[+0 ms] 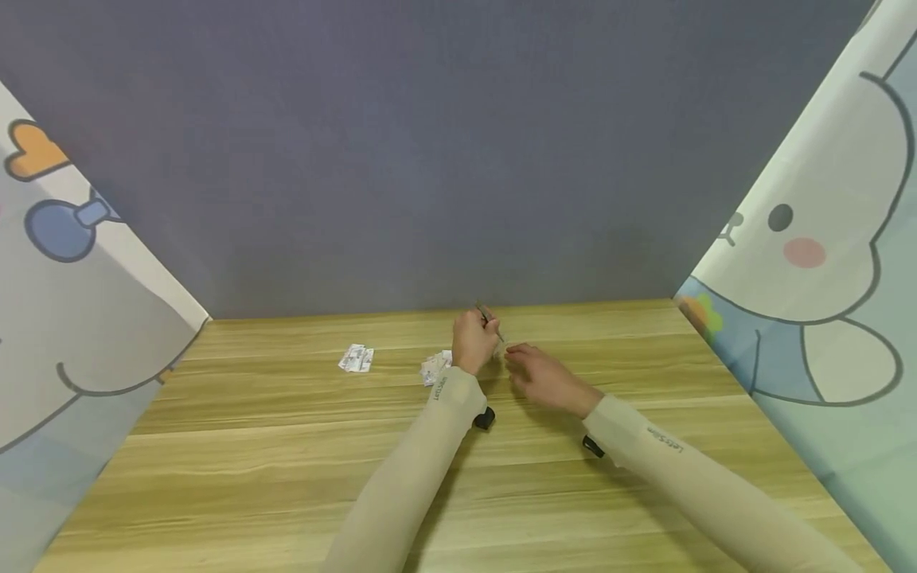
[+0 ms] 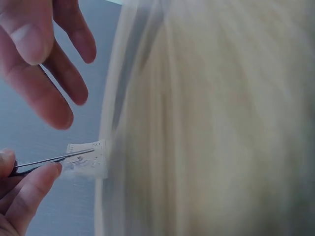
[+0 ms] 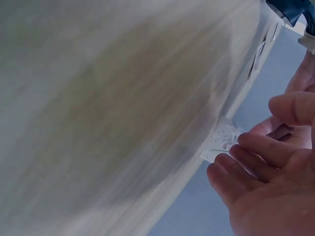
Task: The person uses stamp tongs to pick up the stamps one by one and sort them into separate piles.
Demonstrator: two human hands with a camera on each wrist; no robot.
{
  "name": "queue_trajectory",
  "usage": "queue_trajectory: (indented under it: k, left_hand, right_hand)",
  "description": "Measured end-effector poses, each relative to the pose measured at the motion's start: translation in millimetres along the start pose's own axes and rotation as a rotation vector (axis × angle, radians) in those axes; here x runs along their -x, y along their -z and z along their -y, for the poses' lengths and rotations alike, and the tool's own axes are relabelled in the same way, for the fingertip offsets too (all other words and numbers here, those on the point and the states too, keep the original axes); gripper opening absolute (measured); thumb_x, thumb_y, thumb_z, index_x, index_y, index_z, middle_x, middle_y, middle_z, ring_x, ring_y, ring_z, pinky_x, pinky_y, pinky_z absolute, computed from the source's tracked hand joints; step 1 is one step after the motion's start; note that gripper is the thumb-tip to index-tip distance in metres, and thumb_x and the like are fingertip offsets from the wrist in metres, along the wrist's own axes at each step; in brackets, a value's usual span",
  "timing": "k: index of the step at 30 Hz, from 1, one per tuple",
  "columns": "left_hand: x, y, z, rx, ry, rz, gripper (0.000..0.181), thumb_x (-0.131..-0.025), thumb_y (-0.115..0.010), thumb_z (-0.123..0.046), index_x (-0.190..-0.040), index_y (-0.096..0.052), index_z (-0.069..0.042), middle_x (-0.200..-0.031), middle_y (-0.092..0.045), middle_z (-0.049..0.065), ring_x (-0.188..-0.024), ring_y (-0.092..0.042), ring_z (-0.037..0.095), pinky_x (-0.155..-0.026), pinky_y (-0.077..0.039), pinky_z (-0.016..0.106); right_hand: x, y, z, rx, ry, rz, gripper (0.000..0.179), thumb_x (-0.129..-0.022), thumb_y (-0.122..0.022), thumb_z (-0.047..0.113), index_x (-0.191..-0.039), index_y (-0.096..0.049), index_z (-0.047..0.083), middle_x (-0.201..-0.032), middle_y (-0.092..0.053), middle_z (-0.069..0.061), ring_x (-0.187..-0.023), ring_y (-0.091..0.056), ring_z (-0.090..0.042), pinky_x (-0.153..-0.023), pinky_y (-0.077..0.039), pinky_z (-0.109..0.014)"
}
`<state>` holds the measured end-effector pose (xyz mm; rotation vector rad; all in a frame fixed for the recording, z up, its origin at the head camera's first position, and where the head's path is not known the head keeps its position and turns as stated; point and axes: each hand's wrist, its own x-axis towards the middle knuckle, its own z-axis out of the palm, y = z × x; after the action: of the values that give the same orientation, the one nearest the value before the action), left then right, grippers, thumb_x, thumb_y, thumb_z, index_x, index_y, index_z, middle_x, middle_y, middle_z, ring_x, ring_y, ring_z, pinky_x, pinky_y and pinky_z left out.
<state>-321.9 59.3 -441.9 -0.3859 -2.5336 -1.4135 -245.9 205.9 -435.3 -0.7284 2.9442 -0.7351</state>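
My left hand point(image 1: 474, 341) pinches a pair of tweezers point(image 2: 54, 159) between thumb and fingers. The tweezers' tips lie across a small pale printed slip, like a postage stamp point(image 2: 88, 160), above the tabletop. Just to its right is my right hand point(image 1: 548, 380), its fingers relaxed and holding nothing. In the right wrist view the same stamp point(image 3: 222, 140) shows beyond the right fingertips; whether they touch it I cannot tell. Beside my left wrist lies a pile of printed slips point(image 1: 434, 368), partly hidden by that hand. Another small pile point(image 1: 356, 358) lies farther left.
The wooden tabletop point(image 1: 251, 469) ends at a grey-blue backdrop point(image 1: 430, 159). Cartoon-printed sheets point(image 1: 809, 239) stand along both sides. A black wrist camera point(image 1: 485, 419) sits under the left sleeve, another dark device point(image 1: 593, 446) under the right one.
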Motion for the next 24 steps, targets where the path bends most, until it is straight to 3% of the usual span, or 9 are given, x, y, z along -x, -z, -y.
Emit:
queue_trajectory:
  k: [9,17,24]
  left_hand:
    - [-1.7,1.8,3.3,-0.010,0.010,0.000,0.011,-0.094,-0.060,-0.010,-0.091,-0.068,-0.002,-0.073,-0.066,0.007,-0.055,-0.061,0.014,-0.047,-0.048,0.024]
    - [-3.8,9.7,-2.9,-0.140,0.015,-0.015,0.012,-0.092,-0.064,-0.016,-0.085,-0.071,-0.009,-0.069,-0.066,0.000,-0.054,-0.057,0.013,-0.051,-0.045,0.028]
    - [-6.8,13.6,-0.7,-0.124,0.025,-0.001,0.008,-0.091,-0.065,-0.014,-0.085,-0.069,-0.011,-0.075,-0.066,0.000,-0.064,-0.062,0.016,-0.059,-0.050,0.030]
  right_hand:
    - [-12.8,-10.8,11.0,0.011,0.064,0.038,0.049,-0.095,-0.055,0.013,-0.137,-0.041,-0.007,-0.142,-0.036,-0.021,-0.130,-0.035,-0.035,-0.105,-0.031,-0.046]
    - [-16.6,-13.2,20.6,0.058,0.026,0.006,0.052,-0.092,-0.057,0.014,-0.138,-0.041,-0.006,-0.140,-0.034,-0.020,-0.125,-0.035,-0.034,-0.101,-0.036,-0.046]
    - [-23.9,-16.6,22.2,0.092,0.067,0.042,0.055,-0.094,-0.055,0.015,-0.140,-0.035,-0.009,-0.147,-0.029,-0.024,-0.135,-0.029,-0.036,-0.109,-0.024,-0.045]
